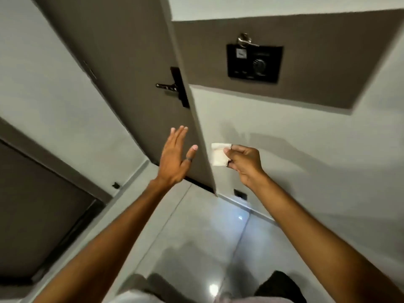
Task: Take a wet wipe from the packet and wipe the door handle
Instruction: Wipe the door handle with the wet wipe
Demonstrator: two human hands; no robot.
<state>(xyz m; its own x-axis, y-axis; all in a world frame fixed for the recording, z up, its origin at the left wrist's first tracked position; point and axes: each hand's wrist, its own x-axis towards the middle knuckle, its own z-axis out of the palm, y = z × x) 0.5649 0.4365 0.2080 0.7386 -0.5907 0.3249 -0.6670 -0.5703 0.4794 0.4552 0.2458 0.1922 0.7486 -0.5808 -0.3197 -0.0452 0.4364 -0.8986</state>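
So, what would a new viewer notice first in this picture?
Two bare arms reach forward from the bottom. The right hand pinches a folded wet wipe at centre, and the left hand is open beside the door edge. Above them, the dark door handle sticks out from the brown door.

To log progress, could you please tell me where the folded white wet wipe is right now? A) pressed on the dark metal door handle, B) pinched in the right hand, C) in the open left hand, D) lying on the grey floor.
B: the right hand pinches the folded white wet wipe below the dark metal door handle.

Hotel-like corridor; brown door (122, 68) with lever handle (167, 86); black wall control panel (254, 61); glossy tiled floor (196, 237)
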